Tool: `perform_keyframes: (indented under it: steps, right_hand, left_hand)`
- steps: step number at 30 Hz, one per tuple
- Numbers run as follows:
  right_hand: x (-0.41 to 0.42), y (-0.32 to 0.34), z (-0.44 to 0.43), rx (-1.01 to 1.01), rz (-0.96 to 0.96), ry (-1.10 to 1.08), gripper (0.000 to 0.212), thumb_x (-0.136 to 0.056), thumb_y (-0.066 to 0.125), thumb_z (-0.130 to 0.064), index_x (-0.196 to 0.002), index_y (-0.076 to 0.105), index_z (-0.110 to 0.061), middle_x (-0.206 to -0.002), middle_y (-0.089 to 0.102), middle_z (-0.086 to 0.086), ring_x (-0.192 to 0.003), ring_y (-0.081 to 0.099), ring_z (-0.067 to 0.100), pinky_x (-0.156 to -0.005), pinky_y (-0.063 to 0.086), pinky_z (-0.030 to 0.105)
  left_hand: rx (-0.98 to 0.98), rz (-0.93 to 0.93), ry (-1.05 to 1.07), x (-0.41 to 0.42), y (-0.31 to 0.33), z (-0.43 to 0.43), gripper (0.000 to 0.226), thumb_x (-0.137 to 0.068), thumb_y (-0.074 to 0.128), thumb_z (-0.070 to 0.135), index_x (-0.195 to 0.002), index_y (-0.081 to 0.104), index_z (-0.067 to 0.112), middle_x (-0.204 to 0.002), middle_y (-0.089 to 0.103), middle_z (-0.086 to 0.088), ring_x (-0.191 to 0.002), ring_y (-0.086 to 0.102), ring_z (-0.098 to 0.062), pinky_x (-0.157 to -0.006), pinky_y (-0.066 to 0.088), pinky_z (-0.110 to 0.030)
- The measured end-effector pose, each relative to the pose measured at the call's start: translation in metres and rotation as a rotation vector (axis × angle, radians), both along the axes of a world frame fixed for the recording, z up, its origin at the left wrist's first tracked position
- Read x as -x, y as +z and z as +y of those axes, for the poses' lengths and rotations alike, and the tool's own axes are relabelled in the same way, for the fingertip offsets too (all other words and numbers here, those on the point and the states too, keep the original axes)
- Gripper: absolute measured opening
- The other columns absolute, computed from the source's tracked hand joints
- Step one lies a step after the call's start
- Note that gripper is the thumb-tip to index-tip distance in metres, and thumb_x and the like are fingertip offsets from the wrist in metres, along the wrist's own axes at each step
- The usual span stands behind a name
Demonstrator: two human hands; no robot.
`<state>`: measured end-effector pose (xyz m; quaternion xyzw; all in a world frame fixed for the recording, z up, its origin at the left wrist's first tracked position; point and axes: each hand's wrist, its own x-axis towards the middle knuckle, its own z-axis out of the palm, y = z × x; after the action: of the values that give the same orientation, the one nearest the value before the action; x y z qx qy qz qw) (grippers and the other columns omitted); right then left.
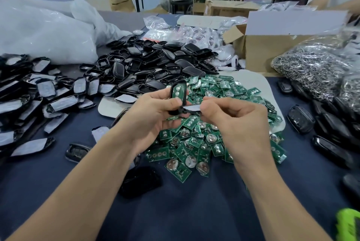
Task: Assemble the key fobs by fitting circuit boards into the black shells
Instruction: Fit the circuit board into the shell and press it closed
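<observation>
Left hand point(153, 114) gripped a black shell point(172, 92) just above the middle of the frame, with the thumb laid across its lower part and the fingers curled behind it. A green circuit board point(177, 91) sat inside that shell, its round silver contacts facing the camera. Right hand point(235, 121) pinched a flat black cover piece with a pale film point(192, 108) between thumb and forefinger. The piece was held nearly edge-on, and its left end met the lower end of the shell.

Both hands hung over a heap of loose circuit boards point(204, 135) that spread across the centre of the dark blue table cover point(175, 213). Behind it, at upper centre, lay a pile of empty black shells point(155, 59). Film-covered pieces point(29, 96) crowded the left edge. Along the right edge lay finished fobs point(300, 118), and above them sat a clear bag of metal rings point(315, 67) beside a cardboard box point(263, 49). Large crumpled plastic bags point(39, 30) filled the upper left. A bright green object point(348, 223), cut off by the frame, showed at the lower right corner. Another person's arm point(335, 4) reached in at the upper right.
</observation>
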<state>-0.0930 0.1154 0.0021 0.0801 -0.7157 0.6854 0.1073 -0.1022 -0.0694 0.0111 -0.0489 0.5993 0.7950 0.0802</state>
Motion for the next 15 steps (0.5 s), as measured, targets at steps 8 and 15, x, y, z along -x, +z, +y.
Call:
perform_keyframes:
  steps: [8, 15]
  right_hand:
    - [0.007, -0.006, 0.002, -0.047, 0.030, -0.045, 0.017, -0.074, 0.077, -0.028, -0.079, 0.082, -0.042, -0.096, 0.079, -0.020, -0.092, 0.075, 0.003, -0.086, 0.062, 0.038]
    - [0.012, -0.013, 0.000, -0.068, 0.055, -0.070, 0.019, -0.076, 0.087, -0.017, -0.077, 0.082, -0.035, -0.096, 0.079, -0.019, -0.090, 0.075, 0.000, -0.082, 0.062, 0.030]
  left_hand:
    - [-0.004, -0.035, 0.062, -0.003, 0.002, 0.007, 0.028, -0.096, 0.062, -0.003, -0.123, 0.061, -0.007, -0.104, 0.071, -0.023, -0.069, 0.073, -0.022, -0.046, 0.055, -0.023]
    - [0.032, -0.015, 0.026, -0.004, 0.002, 0.010, 0.016, -0.097, 0.061, -0.001, -0.110, 0.070, -0.001, -0.097, 0.078, -0.016, -0.071, 0.076, -0.024, -0.050, 0.059, -0.026]
